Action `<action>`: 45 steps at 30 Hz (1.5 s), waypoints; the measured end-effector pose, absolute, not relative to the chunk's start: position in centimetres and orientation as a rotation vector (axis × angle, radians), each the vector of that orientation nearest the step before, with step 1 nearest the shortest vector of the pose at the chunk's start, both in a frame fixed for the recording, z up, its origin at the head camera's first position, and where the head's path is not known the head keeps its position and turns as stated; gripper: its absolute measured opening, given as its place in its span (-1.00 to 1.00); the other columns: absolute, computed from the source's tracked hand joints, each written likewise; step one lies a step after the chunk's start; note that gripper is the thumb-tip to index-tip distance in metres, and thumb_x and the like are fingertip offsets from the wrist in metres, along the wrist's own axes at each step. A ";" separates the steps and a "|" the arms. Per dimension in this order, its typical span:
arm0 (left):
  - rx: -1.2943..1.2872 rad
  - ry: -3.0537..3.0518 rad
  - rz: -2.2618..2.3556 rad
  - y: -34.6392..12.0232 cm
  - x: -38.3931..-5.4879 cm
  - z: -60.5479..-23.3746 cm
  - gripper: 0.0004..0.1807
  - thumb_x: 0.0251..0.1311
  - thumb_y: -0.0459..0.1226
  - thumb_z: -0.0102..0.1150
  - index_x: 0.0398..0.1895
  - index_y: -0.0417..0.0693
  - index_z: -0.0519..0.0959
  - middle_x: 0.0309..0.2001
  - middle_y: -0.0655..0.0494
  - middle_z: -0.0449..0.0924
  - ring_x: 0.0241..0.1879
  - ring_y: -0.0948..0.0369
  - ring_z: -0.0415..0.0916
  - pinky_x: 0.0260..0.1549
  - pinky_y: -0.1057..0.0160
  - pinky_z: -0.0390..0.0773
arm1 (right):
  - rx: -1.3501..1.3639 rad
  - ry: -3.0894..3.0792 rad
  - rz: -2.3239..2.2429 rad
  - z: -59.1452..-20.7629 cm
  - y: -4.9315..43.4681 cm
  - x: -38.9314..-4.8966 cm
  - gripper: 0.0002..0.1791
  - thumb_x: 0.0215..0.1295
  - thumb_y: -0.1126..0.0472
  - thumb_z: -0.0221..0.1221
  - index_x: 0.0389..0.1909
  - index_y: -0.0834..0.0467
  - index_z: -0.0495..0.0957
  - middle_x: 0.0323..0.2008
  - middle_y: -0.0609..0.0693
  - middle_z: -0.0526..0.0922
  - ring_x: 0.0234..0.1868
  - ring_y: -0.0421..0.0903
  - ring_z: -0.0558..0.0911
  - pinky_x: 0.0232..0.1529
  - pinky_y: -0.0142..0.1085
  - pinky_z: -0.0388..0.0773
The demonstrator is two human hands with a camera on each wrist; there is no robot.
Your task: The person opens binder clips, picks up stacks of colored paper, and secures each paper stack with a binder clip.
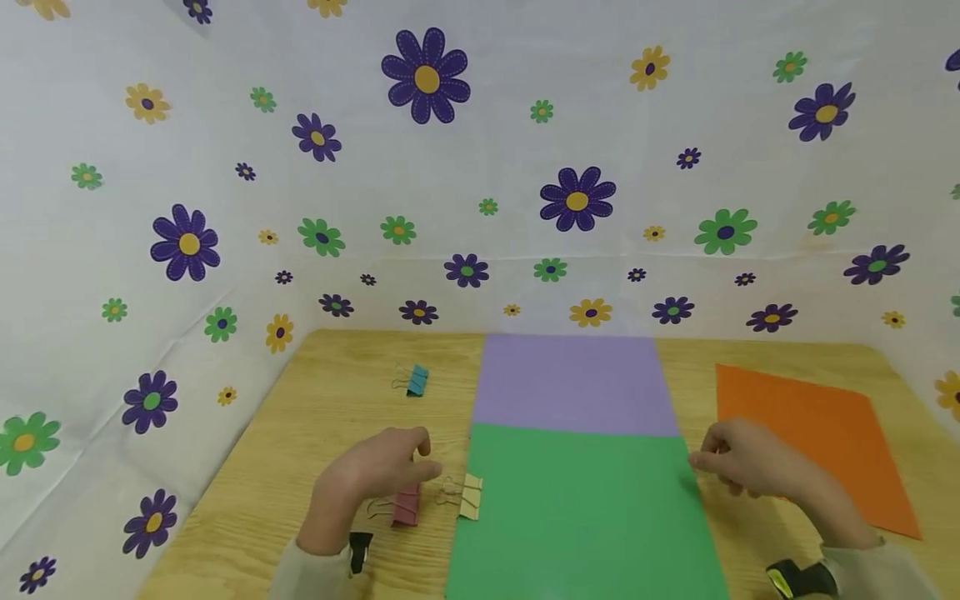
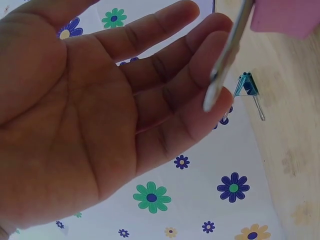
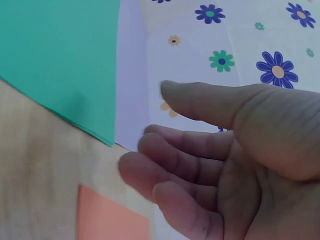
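Observation:
My left hand [image 1: 375, 467] hovers over a dark pink binder clip [image 1: 406, 508], its fingers loosely bent and nothing in the palm. In the left wrist view, the clip's wire handle [image 2: 227, 55] overlaps the fingertips. A pale yellow binder clip [image 1: 471, 498] sits at the left edge of a green sheet [image 1: 585, 508]. Beside that sheet's right edge is my right hand [image 1: 757, 458], fingers relaxed and apart from the thumb, holding nothing. The green sheet overlaps a lilac sheet [image 1: 573, 383] that shows behind it.
Farther back on the left stands a blue binder clip [image 1: 417, 381]. An orange sheet [image 1: 825, 450] lies at the right, partly behind my right hand and forearm. The wooden table [image 1: 300, 442] meets a white flowered cloth [image 1: 495, 150] at its back and sides.

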State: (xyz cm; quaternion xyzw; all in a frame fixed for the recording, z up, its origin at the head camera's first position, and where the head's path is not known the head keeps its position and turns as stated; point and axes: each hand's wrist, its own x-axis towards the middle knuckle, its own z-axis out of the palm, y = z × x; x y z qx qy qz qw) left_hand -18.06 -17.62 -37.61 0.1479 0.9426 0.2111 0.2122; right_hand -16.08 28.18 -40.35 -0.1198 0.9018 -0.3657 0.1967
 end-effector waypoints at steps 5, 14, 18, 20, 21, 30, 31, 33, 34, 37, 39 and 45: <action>0.383 2.626 0.609 -18.4 -17.9 -37.5 -0.74 0.29 -0.13 0.21 -0.12 -0.12 0.52 -0.34 0.12 0.58 -0.44 0.18 0.40 -0.43 0.17 0.43 | -0.378 2.723 -0.900 -39.1 26.9 -17.8 -0.79 0.38 0.15 0.21 -0.30 0.25 0.58 -0.46 -0.01 0.60 -0.49 -0.14 0.49 -0.47 -0.28 0.47; 0.403 2.620 0.613 -18.6 -18.1 -37.5 -0.73 0.30 -0.14 0.19 -0.11 -0.13 0.51 -0.36 0.12 0.57 -0.44 0.18 0.40 -0.44 0.16 0.42 | -0.347 2.830 -0.912 -39.2 25.5 -19.3 -0.72 0.36 0.16 0.22 -0.13 0.32 0.57 -0.24 0.11 0.65 -0.25 0.00 0.59 -0.24 -0.11 0.59; 0.414 2.613 0.611 -18.4 -18.1 -37.3 -0.72 0.30 -0.13 0.19 -0.09 -0.13 0.51 -0.35 0.12 0.58 -0.44 0.18 0.40 -0.44 0.17 0.41 | -0.365 2.855 -0.912 -40.0 25.0 -20.0 -0.52 0.37 0.14 0.20 0.10 0.45 0.48 0.00 0.40 0.58 -0.02 0.31 0.58 -0.05 0.12 0.58; 0.415 2.611 0.607 -18.4 -18.0 -37.2 -0.72 0.29 -0.13 0.20 -0.09 -0.13 0.52 -0.34 0.12 0.57 -0.43 0.18 0.40 -0.44 0.17 0.41 | -0.364 2.865 -0.893 -40.5 24.7 -20.4 -0.43 0.37 0.12 0.20 0.20 0.48 0.41 0.12 0.50 0.49 0.10 0.44 0.49 0.04 0.23 0.50; 0.415 2.610 0.607 -18.3 -18.0 -37.2 -0.72 0.29 -0.12 0.21 -0.09 -0.12 0.52 -0.34 0.12 0.57 -0.43 0.18 0.39 -0.43 0.17 0.40 | -0.356 2.873 -0.874 -40.8 24.5 -20.7 -0.38 0.37 0.11 0.20 0.23 0.50 0.37 0.17 0.53 0.43 0.15 0.48 0.45 0.08 0.27 0.46; 0.418 2.614 0.603 -18.2 -18.0 -37.3 -0.70 0.29 -0.13 0.20 -0.07 -0.13 0.51 -0.36 0.12 0.54 -0.46 0.18 0.38 -0.46 0.19 0.37 | -0.296 2.912 -0.738 -42.2 23.8 -23.7 -0.17 0.47 0.01 0.08 0.40 0.57 0.02 0.36 0.67 0.00 0.36 0.62 0.01 0.27 0.44 0.03; 0.416 2.616 0.599 -18.3 -18.0 -37.3 -0.70 0.29 -0.13 0.20 -0.07 -0.13 0.51 -0.35 0.12 0.54 -0.45 0.18 0.39 -0.45 0.19 0.38 | -0.296 2.902 -0.719 -42.4 23.6 -24.0 -0.17 0.49 -0.02 0.04 0.43 0.54 -0.01 0.38 0.66 -0.08 0.38 0.63 -0.06 0.28 0.46 -0.03; 0.409 2.614 0.596 -18.3 -18.0 -37.3 -0.72 0.29 -0.13 0.21 -0.08 -0.12 0.52 -0.34 0.12 0.55 -0.44 0.18 0.39 -0.44 0.18 0.39 | -0.300 2.885 -0.686 -42.9 23.2 -24.4 -0.17 0.52 -0.07 -0.03 0.47 0.47 -0.06 0.42 0.62 -0.19 0.39 0.63 -0.15 0.29 0.47 -0.11; 0.405 2.616 0.595 -18.3 -18.0 -37.3 -0.72 0.29 -0.13 0.21 -0.08 -0.12 0.52 -0.32 0.12 0.56 -0.43 0.19 0.40 -0.43 0.18 0.40 | -0.305 2.886 -0.662 -43.3 23.0 -24.6 -0.18 0.54 -0.08 -0.06 0.49 0.44 -0.07 0.43 0.60 -0.22 0.40 0.63 -0.18 0.30 0.47 -0.14; 0.405 2.615 0.594 -18.4 -18.0 -37.3 -0.73 0.29 -0.13 0.22 -0.09 -0.10 0.52 -0.31 0.11 0.57 -0.42 0.19 0.41 -0.42 0.17 0.42 | -0.323 2.928 -0.559 -44.5 22.5 -25.3 -0.21 0.55 -0.11 -0.12 0.52 0.36 -0.06 0.46 0.55 -0.22 0.43 0.58 -0.19 0.34 0.42 -0.17; 0.406 2.617 0.595 -18.4 -17.9 -37.2 -0.72 0.29 -0.12 0.23 -0.09 -0.10 0.52 -0.30 0.11 0.58 -0.41 0.18 0.40 -0.42 0.17 0.42 | -0.335 2.963 -0.501 -45.3 22.2 -25.6 -0.22 0.55 -0.11 -0.13 0.52 0.35 -0.04 0.46 0.54 -0.20 0.44 0.56 -0.18 0.36 0.40 -0.17; 0.388 2.622 0.597 -18.6 -17.6 -36.8 -0.71 0.29 -0.12 0.23 -0.08 -0.11 0.52 -0.31 0.10 0.57 -0.42 0.18 0.41 -0.42 0.16 0.41 | -0.372 2.967 -0.464 -46.1 21.2 -25.9 -0.23 0.55 -0.12 -0.17 0.51 0.34 -0.02 0.47 0.53 -0.20 0.47 0.51 -0.21 0.40 0.35 -0.23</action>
